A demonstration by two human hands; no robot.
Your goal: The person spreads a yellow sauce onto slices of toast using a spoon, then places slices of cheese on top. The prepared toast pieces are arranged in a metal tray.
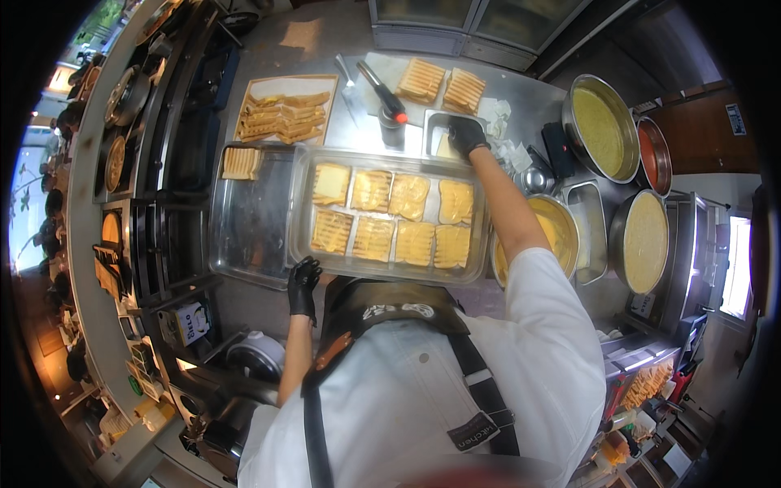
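Note:
My right hand [467, 136], in a black glove, reaches into a small steel pan [432, 131] that holds pale yellow slices [445, 146], apparently cheese. Its fingertips are hidden, so a grip is not visible. In front of me a clear plastic container [390, 272] holds several grill-marked bread slices coated with yellow sauce [373, 239]. A pale square slice [331, 183] lies on the bread at its far left corner. My left hand [304, 285], also black-gloved, has curled fingers at the container's near left corner; whether they grip the rim is unclear.
A clear lid or second tub [250, 226] with toast [241, 163] lies left. Beyond are a toast tray [282, 113], a spatula [352, 91], a kitchen torch [390, 119] and bread stacks [421, 80]. Right stand a yellow-sauce bowl [552, 229] and large bowls [601, 131], [640, 244].

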